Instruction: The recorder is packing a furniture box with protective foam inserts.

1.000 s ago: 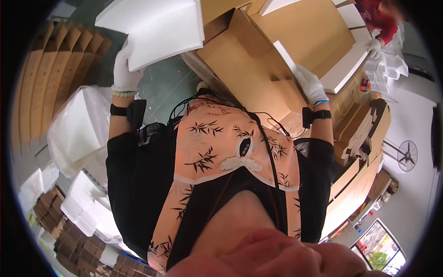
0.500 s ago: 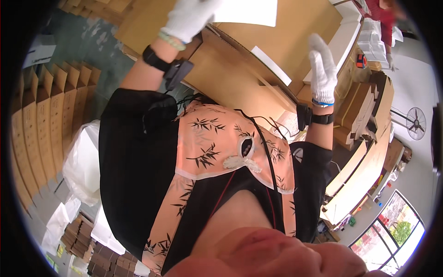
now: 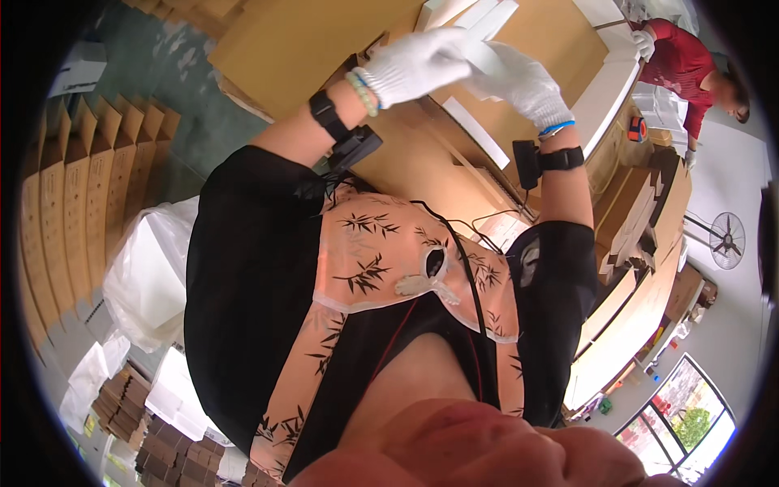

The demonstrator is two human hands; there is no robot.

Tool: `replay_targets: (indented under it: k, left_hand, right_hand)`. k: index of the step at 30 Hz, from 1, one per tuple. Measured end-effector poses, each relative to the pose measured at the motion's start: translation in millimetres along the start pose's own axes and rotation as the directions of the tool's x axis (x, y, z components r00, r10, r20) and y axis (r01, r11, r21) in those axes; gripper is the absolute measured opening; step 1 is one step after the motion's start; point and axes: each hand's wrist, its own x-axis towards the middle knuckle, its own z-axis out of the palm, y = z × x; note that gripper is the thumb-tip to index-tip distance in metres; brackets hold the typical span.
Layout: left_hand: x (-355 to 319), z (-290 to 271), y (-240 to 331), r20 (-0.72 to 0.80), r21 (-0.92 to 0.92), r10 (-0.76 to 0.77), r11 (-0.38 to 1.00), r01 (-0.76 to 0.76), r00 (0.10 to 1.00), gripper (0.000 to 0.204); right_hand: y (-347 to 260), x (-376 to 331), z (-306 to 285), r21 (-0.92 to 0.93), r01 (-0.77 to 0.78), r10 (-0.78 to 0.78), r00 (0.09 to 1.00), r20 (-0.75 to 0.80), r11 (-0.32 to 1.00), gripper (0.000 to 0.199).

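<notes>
Both my hands wear white knitted gloves and meet over the brown cardboard surface. Between them is a white folded card piece, with long narrow panels standing up at its far end. My left hand is closed on its left side, fingers pointing right. From the right, my right hand grips its near end, and the glove hides part of the card. A loose white strip lies along the near edge of the cardboard, just below my hands.
White boards line the right side, near an orange and black tape measure. A co-worker in red stands at the far right. Folded cartons are stacked at right; upright cartons stand in a row at left.
My hands were apart, the left on a flat white sheet and the right raised with nothing in it. They have come together, and the white card now shows folded panels.
</notes>
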Motion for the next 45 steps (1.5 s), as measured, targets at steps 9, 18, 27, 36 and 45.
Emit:
replay_targets:
  k: [9, 18, 27, 36, 45]
  left_hand:
    - [-23, -47, -68, -0.333, 0.002, -0.057, 0.998, 0.061, 0.941, 0.053]
    - [-8, -10, -66, -0.189, 0.623, 0.09, 0.781, 0.048, 0.978, 0.062]
    - [-9, -4, -73, -0.245, 0.632, 0.176, 0.775, 0.019, 0.953, 0.062]
    - [-8, -11, -61, -0.207, 0.645, 0.117, 0.763, 0.045, 0.971, 0.063]
    - [-7, -20, -47, -0.273, 0.387, 0.194, 0.919, -0.077, 0.942, 0.043]
  right_hand:
    - [19, 34, 65, -0.059, 0.26, -0.26, 0.966, -0.004, 0.964, 0.065]
    - [8, 25, 54, -0.389, -0.029, -0.027, 0.99, -0.138, 0.921, 0.052]
    - [40, 18, 48, -0.449, 0.018, -0.172, 0.936, -0.306, 0.893, 0.042]
    - [113, -103, 10, -0.669, -0.031, -0.348, 0.836, -0.425, 0.743, 0.054]
    - [90, -140, 60, -0.244, 0.024, -0.161, 0.811, -0.562, 0.97, 0.054]
